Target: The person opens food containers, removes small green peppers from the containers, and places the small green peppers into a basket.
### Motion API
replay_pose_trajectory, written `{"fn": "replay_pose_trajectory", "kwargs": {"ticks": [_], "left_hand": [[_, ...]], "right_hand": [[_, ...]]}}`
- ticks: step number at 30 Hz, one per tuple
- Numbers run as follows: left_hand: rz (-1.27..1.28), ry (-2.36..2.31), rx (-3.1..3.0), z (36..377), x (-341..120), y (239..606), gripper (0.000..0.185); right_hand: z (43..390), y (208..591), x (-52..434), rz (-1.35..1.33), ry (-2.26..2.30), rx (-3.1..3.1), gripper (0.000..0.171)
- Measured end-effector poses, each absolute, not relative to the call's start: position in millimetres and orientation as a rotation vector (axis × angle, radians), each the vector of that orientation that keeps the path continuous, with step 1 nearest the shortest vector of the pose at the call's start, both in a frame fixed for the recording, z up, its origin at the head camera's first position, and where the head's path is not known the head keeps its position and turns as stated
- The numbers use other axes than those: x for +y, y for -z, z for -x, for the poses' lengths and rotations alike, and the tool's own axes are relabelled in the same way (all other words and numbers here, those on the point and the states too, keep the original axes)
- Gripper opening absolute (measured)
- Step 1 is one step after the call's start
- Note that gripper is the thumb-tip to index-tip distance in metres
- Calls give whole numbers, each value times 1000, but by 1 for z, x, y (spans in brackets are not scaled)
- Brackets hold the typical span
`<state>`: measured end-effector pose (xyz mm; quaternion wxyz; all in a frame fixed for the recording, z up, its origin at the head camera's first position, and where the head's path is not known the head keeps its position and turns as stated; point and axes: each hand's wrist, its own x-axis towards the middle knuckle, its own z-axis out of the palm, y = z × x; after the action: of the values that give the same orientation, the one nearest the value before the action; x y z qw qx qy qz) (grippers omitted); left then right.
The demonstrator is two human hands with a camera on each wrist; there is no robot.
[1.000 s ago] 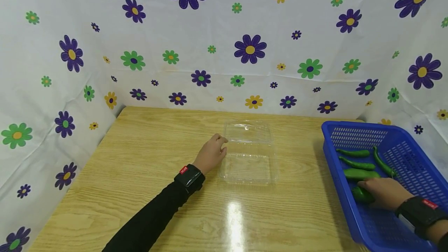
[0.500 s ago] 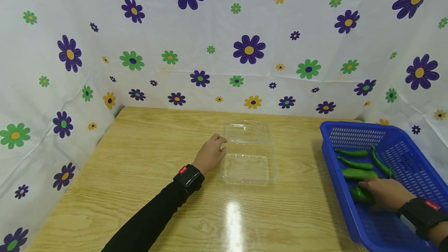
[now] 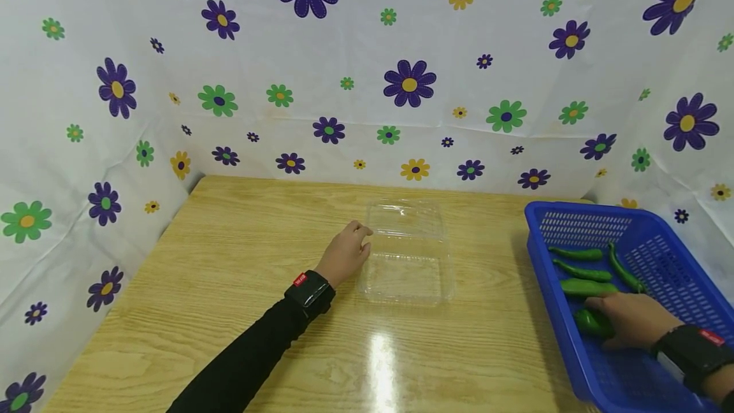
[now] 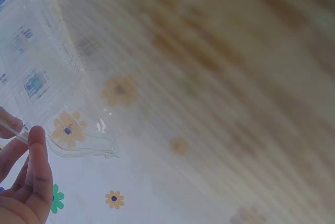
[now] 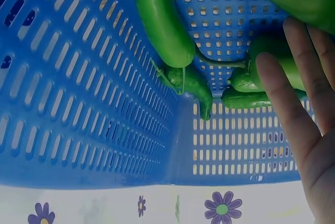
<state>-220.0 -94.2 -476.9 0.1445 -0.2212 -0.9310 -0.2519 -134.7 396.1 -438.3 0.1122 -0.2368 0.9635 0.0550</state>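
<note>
My left hand (image 3: 343, 253) is at the left edge of a clear hinged plastic container (image 3: 404, 255), which lies unfolded on the table. The left wrist view shows thumb and fingers (image 4: 39, 161) pinching the container's thin rim. Inside the blue basket at the right, my right hand (image 3: 633, 318) grips a glossy dark green pepper (image 3: 589, 322). Its fingers (image 5: 290, 101) reach down past the pepper's far side in the right wrist view; the thumb is hidden there. Just beyond that hand lies a paler green pepper (image 3: 585, 287).
Several slim green chilies, among them one chili (image 3: 625, 268) along the right, lie toward the back of the blue perforated basket (image 3: 553, 336). The basket's raised walls surround the right hand. A flowered white cloth (image 3: 355, 43) hangs behind the wooden table (image 3: 246, 222).
</note>
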Motion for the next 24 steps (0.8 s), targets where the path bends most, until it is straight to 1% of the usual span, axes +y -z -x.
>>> {"fn": "replay_pose_trajectory", "kwargs": {"ticks": [6, 10, 12, 18, 24], "left_hand": [[645, 710, -2679, 220, -95, 476, 21], [652, 703, -2678, 219, -95, 475, 21], [650, 708, -2684, 218, -95, 475, 21], [641, 728, -2686, 218, -95, 475, 21], [654, 730, -2691, 220, -95, 475, 21]], "right_hand": [[138, 426, 395, 629, -118, 2806, 63], [147, 412, 391, 515, -128, 2755, 63], [152, 404, 390, 501, -124, 2763, 62], [166, 373, 373, 570, -119, 2859, 60], [181, 349, 350, 718, -92, 2933, 55]]}}
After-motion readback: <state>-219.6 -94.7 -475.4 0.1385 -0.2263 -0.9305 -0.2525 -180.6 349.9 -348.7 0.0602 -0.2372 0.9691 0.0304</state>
